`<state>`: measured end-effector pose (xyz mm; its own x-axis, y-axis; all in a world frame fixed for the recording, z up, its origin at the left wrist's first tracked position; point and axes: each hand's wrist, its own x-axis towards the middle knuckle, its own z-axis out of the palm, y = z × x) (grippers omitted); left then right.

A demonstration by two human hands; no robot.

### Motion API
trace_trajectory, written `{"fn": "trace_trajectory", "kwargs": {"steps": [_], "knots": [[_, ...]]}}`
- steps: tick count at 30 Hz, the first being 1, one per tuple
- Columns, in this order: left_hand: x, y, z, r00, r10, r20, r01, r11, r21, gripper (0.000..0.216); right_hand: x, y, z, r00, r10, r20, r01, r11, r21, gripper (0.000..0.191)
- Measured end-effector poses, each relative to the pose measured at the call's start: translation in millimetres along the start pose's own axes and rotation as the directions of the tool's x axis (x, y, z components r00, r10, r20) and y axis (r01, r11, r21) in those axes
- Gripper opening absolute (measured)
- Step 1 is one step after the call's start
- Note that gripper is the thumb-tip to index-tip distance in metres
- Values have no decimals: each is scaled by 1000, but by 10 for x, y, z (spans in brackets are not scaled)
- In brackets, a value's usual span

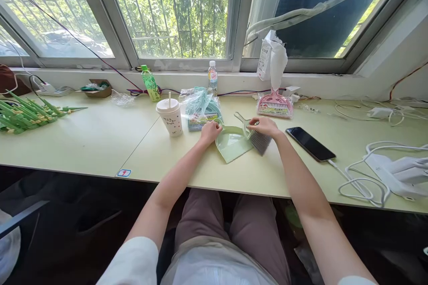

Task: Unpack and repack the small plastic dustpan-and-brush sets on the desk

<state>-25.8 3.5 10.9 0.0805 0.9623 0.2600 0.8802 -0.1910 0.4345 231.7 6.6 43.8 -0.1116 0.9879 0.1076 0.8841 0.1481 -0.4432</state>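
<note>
A small pale green dustpan (pixel 231 144) lies on the light green desk (pixel 100 142) in front of me. My left hand (pixel 210 132) is closed on the dustpan's left rear edge. My right hand (pixel 264 126) grips a small green hand brush (pixel 256 136) whose grey bristles rest against the dustpan's right side, its looped handle pointing back left.
A lidded paper cup with a straw (pixel 170 117) stands left of my hands. Behind lie a bagged teal brush set (pixel 201 107), a pink brush set (pixel 275 104), two bottles (pixel 150 83) and a black phone (pixel 310 143). White cables and chargers (pixel 394 173) fill the right; green sticks (pixel 26 113) lie far left.
</note>
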Motion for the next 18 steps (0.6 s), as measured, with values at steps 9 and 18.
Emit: {"fn": "trace_trajectory", "kwargs": {"steps": [9,18], "knots": [[-210,202,-81,804,516,296,-433,849,-304,33,-114,-424,171,968,-192,159,225,949,-222,24],[-155,128,-114,653,754,74,-742,617,263,46,-62,-280,134,951,-223,214,244,967,-79,25]]}}
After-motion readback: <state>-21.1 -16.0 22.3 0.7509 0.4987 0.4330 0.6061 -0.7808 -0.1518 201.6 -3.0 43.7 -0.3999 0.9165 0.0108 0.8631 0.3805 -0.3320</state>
